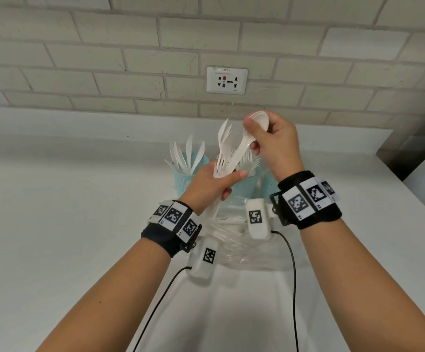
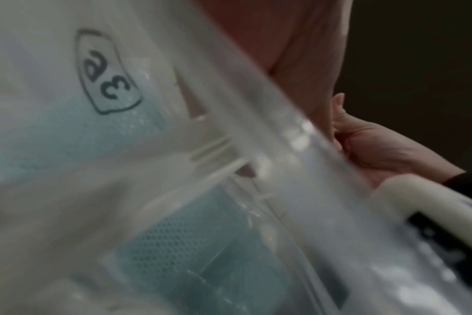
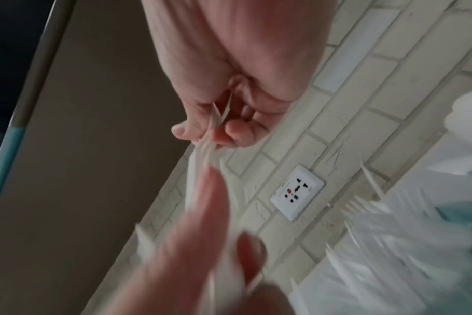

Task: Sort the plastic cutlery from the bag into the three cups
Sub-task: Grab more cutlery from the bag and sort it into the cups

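My left hand (image 1: 214, 184) grips a bundle of white plastic cutlery (image 1: 225, 148), forks and knives fanning upward, above the cups. My right hand (image 1: 270, 141) pinches the bowl end of a white spoon (image 1: 258, 121) whose handle runs down into that bundle. The right wrist view shows the right fingers (image 3: 192, 127) pinching thin white plastic (image 3: 216, 115). Three teal cups stand behind the hands: the left cup (image 1: 183, 181) holds knives, the middle cup (image 1: 243, 186) holds forks, and the right cup (image 1: 267, 184) is mostly hidden. The clear bag (image 1: 234, 242) lies below my wrists.
The white counter (image 1: 66, 212) runs to a brick wall with a power socket (image 1: 226, 80). A counter edge and dark gap (image 1: 409, 158) lie at the right. Two black cables (image 1: 292, 275) trail from the wrist cameras. The left wrist view is filled by blurred bag plastic (image 2: 121, 191).
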A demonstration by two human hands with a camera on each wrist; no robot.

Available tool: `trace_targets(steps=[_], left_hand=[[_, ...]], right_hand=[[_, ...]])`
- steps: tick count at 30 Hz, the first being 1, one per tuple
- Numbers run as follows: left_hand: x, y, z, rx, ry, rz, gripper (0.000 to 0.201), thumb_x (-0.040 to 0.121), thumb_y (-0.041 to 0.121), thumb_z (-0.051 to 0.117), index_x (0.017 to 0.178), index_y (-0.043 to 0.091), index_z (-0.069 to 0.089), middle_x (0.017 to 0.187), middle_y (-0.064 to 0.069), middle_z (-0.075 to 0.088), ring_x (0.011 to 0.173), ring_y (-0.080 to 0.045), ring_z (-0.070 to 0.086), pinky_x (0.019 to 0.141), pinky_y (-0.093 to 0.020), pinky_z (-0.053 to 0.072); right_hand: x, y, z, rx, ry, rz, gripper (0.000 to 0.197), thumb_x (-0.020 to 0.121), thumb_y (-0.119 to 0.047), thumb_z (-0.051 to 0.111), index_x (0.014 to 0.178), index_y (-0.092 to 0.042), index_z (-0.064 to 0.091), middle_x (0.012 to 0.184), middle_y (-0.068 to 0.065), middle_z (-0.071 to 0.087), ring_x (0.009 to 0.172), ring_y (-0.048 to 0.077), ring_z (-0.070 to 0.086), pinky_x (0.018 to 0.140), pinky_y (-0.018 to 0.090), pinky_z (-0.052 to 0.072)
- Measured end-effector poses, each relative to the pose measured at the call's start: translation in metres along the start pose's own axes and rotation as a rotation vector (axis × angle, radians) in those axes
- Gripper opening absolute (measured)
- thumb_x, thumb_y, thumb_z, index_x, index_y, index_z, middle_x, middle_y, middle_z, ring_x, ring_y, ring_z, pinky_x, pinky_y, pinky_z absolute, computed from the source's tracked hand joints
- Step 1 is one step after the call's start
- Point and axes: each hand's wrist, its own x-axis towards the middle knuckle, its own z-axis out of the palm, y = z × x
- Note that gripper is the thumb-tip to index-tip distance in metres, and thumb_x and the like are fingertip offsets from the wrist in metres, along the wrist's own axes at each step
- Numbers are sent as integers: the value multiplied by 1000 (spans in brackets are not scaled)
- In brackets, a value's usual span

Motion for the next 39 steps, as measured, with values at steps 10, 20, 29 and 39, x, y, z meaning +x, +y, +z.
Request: trace_targets(steps=[10,20,29,39], left_hand=[[4,-11,-2,1,52,-19,26,84,29,69,75,15,49,52,6,43,46,-14,39,48,-24,37],[3,-13,2,0,33,-28,27,83,23,71,70,16,49,53,1,42,45,-15,38,46,-24,35],[3,-6,8,-20,26,0,24,82,19,72,70,16,51,52,0,42,43,-16,37,44,-25,34],[1,-10,2,-34,60,-53,27,81,22,73,68,19,49,52,5,42,44,-16,35,42,-24,32]], right_hand=[[24,5,-70,-312,312,-172,16,82,-25,66,71,-34,59,68,-9,59,63,17,55,59,31,51],[17,67,-78,-1003,-54,150,48,81,-43,66,119,-15,60,118,12,59,113,29,51,95,36,40],[0,24,-7,-396,-304,104,19,79,-31,72,85,-13,67,78,-5,64,71,10,57,75,24,48],[8,-9,-12,245,103,-57,16,93,-8,53,82,-16,45,74,6,72,67,23,68,65,33,55]])
